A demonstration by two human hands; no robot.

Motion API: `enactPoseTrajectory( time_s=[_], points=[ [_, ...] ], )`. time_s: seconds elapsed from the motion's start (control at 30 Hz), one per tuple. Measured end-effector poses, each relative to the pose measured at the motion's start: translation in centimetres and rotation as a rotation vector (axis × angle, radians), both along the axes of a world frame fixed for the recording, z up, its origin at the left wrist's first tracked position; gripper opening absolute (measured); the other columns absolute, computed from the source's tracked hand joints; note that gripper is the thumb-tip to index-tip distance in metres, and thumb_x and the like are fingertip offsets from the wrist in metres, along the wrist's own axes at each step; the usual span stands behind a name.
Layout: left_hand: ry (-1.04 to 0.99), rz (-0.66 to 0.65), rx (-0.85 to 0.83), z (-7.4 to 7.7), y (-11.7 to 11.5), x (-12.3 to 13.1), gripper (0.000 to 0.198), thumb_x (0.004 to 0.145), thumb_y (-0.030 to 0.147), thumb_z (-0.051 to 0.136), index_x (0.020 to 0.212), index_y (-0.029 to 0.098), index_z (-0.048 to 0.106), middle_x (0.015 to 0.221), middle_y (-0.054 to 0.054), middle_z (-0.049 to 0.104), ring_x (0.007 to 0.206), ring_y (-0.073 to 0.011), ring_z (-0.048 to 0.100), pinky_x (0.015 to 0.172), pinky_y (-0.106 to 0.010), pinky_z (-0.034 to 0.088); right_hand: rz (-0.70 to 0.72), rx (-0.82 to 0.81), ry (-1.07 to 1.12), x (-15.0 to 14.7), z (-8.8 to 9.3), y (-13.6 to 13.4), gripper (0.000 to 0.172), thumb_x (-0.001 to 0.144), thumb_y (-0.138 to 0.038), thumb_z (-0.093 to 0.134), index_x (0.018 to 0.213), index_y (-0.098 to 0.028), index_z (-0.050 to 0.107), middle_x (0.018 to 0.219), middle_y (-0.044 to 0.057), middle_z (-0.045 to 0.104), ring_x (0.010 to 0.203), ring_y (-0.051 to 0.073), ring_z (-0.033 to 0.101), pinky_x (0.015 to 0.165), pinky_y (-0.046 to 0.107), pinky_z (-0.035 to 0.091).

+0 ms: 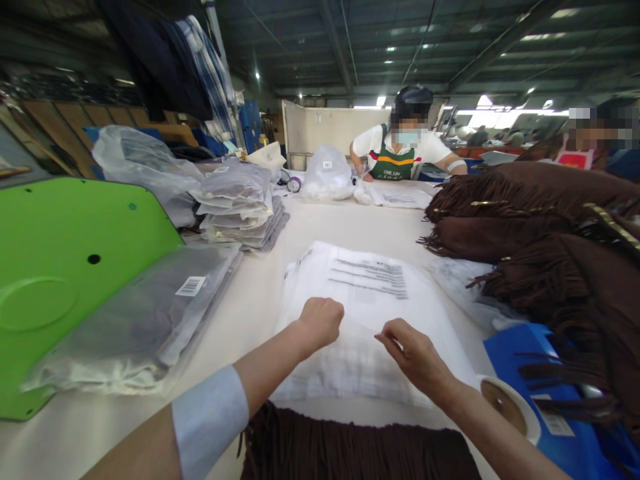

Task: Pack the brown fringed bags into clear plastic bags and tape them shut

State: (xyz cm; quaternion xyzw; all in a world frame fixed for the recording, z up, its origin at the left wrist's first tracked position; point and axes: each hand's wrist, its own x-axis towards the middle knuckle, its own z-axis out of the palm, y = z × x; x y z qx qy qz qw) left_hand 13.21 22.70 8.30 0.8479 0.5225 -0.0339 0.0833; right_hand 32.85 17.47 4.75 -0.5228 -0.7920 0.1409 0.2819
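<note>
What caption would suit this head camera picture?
Both hands, left hand and right hand, press a clear printed plastic bag on a cream table.

Bright, even light falls from ceiling lamps [483, 101] above the table [350, 227]; shadows beneath them are soft. Glare whitens the far opening beside the lamps. Wide-angle distortion bends the edges; distant background appears soft.

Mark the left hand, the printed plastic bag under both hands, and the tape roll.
left hand [320, 321], head view, knuckles.
printed plastic bag [367, 277], head view, printed text.
tape roll [507, 407], head view, core.
</note>
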Motion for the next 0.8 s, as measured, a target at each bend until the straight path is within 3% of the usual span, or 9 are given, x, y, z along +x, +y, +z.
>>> enactPoseTrajectory(
  time_s=[0.13,0.23,0.33,0.43,0.5,0.53,0.63,0.73,0.8],
  points=[
    [0.023,0.079,0.089,-0.3,-1.0,-2.7,0.023,0.076,0.001,0.043,0.086,0.009,0.062,0.091,-0.016,0.065,0.089,-0.0267,0.061,0.075,-0.041,0.047,0.022,0.134,-0.155,0.7,0.4,-1.2,0.020,0.089,-0.024,0.032,0.075,-0.022,0.046,0.078,0.007,0.056,0.075,0.017,0.051,0.071,0.030,0.040],
    [-0.025,0.216,0.154,-0.4,-2.1,-5.6,0.028,0.077,0.000,0.034,0.085,0.008,0.060,0.090,-0.021,0.064,0.088,-0.0293,0.061,0.075,-0.042,0.045,-0.090,0.169,-0.306,2.0,0.2,-1.7,0.024,0.083,-0.008,0.031,0.079,-0.019,0.053,0.078,0.011,0.059,0.074,0.021,0.052,0.070,0.035,0.037],
    [-0.145,0.385,0.194,-0.7,-3.4,-8.7,0.026,0.081,0.006,0.033,0.085,0.011,0.058,0.087,-0.018,0.064,0.087,-0.0296,0.062,0.075,-0.041,0.044,-0.261,0.171,-0.409,3.5,0.1,-2.4,0.032,0.078,-0.001,0.028,0.083,-0.014,0.057,0.077,0.015,0.060,0.072,0.025,0.053,0.065,0.038,0.035],
    [-0.352,0.595,0.172,-1.2,-4.6,-10.9,0.021,0.085,0.019,0.038,0.078,0.015,0.057,0.070,-0.011,0.061,0.075,-0.0270,0.062,0.064,-0.033,0.044,-0.392,0.163,-0.424,4.3,0.5,-3.4,0.029,0.080,-0.006,0.031,0.085,-0.015,0.058,0.082,0.015,0.060,0.072,0.026,0.054,0.061,0.036,0.035],
    [-0.549,0.731,0.084,-1.6,-5.4,-11.6,0.023,0.084,0.026,0.042,0.069,0.015,0.056,0.055,-0.004,0.055,0.057,-0.0203,0.059,0.051,-0.026,0.039,-0.511,0.066,-0.188,4.3,0.9,-4.2,0.019,0.080,-0.016,0.040,0.088,-0.019,0.058,0.080,0.009,0.060,0.069,0.023,0.055,0.058,0.033,0.036],
    [-0.665,0.788,0.021,-1.7,-5.9,-11.7,0.025,0.084,0.028,0.043,0.066,0.015,0.055,0.052,-0.002,0.053,0.049,-0.0163,0.054,0.044,-0.023,0.035,-0.575,-0.038,0.052,4.1,1.0,-4.6,0.014,0.077,-0.022,0.048,0.087,-0.021,0.058,0.075,0.006,0.059,0.063,0.019,0.053,0.054,0.030,0.036],
    [-1.028,0.897,-0.161,-1.9,-7.3,-11.5,0.017,0.077,0.024,0.052,0.068,0.012,0.059,0.058,-0.001,0.056,0.037,-0.0064,0.040,0.034,-0.018,0.023,-0.644,-0.407,0.847,3.6,1.5,-5.7,0.031,0.056,-0.033,0.069,0.081,-0.024,0.054,0.057,-0.006,0.050,0.040,0.007,0.035,0.037,0.021,0.025],
    [-1.313,0.960,-0.226,-2.3,-8.3,-11.1,0.004,0.068,0.011,0.061,0.071,0.011,0.062,0.069,-0.003,0.061,0.044,-0.0047,0.046,0.035,-0.015,0.032,-0.598,-0.606,1.217,3.5,1.4,-6.3,0.048,0.040,-0.031,0.078,0.080,-0.023,0.053,0.054,-0.009,0.048,0.034,0.000,0.020,0.030,0.015,0.016],
    [-1.440,0.990,-0.207,-2.9,-8.6,-10.9,0.007,0.066,0.007,0.062,0.068,0.014,0.061,0.069,-0.002,0.062,0.054,-0.0070,0.054,0.045,-0.015,0.043,-0.580,-0.686,1.364,3.7,1.1,-6.4,0.048,0.037,-0.027,0.081,0.076,-0.022,0.055,0.054,-0.008,0.051,0.034,0.001,0.028,0.029,0.014,0.024]
  ],
)
